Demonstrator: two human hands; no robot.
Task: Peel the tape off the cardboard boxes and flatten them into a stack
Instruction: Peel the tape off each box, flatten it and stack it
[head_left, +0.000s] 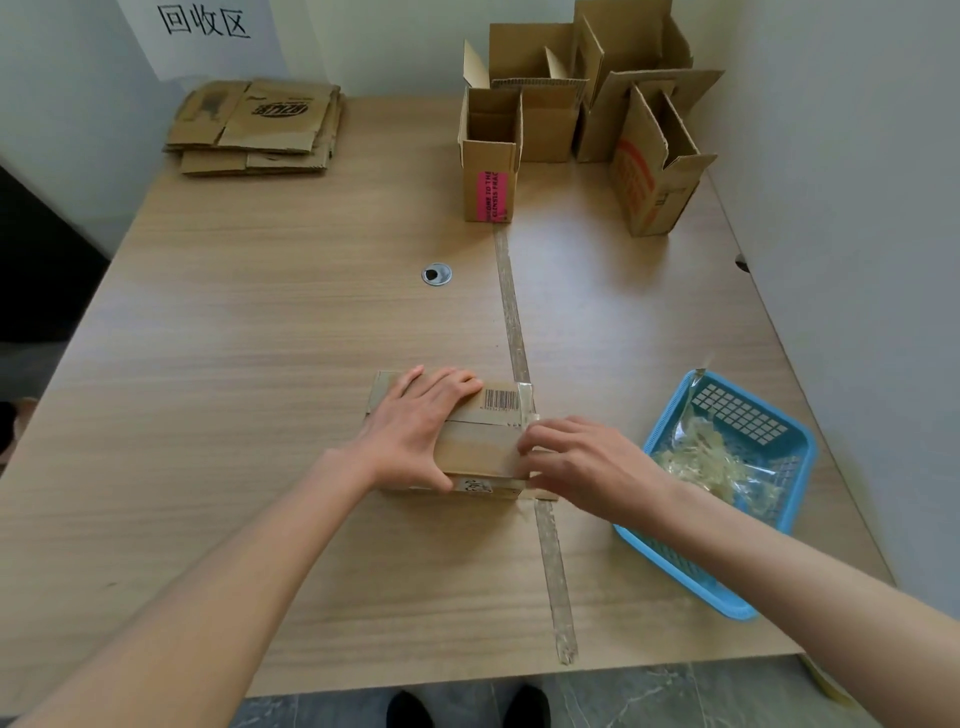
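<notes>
A flattened stack is already lying at ten o'clock, the left hand is bracing the taped box at table centre while the right hand is pinching its tape, and open boxes are waiting at one o'clock.

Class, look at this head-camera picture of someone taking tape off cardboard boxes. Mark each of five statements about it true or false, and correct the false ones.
1. The left hand rests on top of the small taped cardboard box. True.
2. The blue plastic basket holds crumpled clear tape. True.
3. The stack of flattened cardboard lies at the table's far right corner. False: it lies at the far left corner.
4. The open box with the pink label lies flat on its side. False: it stands upright, its top open.
5. The right hand is at the taped box's right end. True.
</notes>
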